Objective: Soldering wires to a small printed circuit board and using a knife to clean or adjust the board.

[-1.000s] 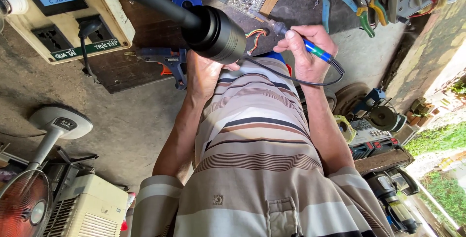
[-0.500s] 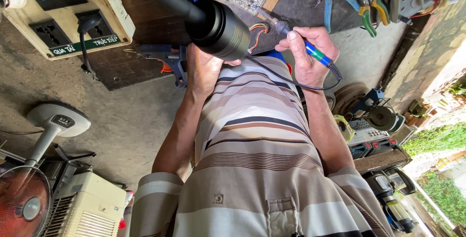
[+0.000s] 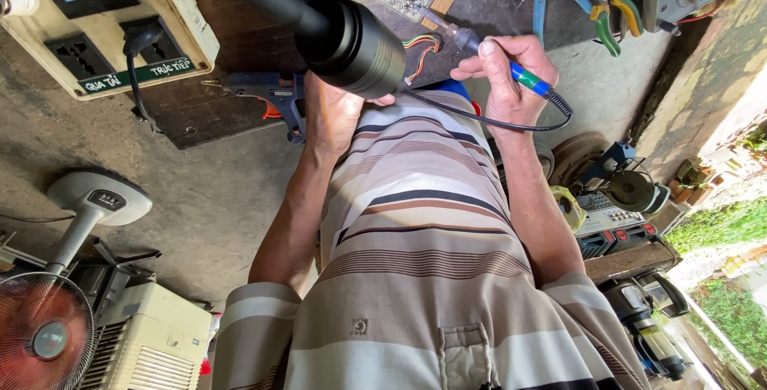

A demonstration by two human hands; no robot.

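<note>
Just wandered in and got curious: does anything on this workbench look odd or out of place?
Nothing looks broken or spilled. A black cylindrical lamp head hangs close over the work, hiding most of the left hand; the right hand grips a soldering iron.

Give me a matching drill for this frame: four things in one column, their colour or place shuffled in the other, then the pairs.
Things:
1. soldering iron
2. glue gun
3. fan
4. pliers

Descriptions:
A. bottom left corner, red blades behind a wire guard
B. top right, green and yellow handles
C. held in the right hand, blue handle
D. lying on the dark board beside the left hand

Pairs: 1-C, 2-D, 3-A, 4-B
</note>
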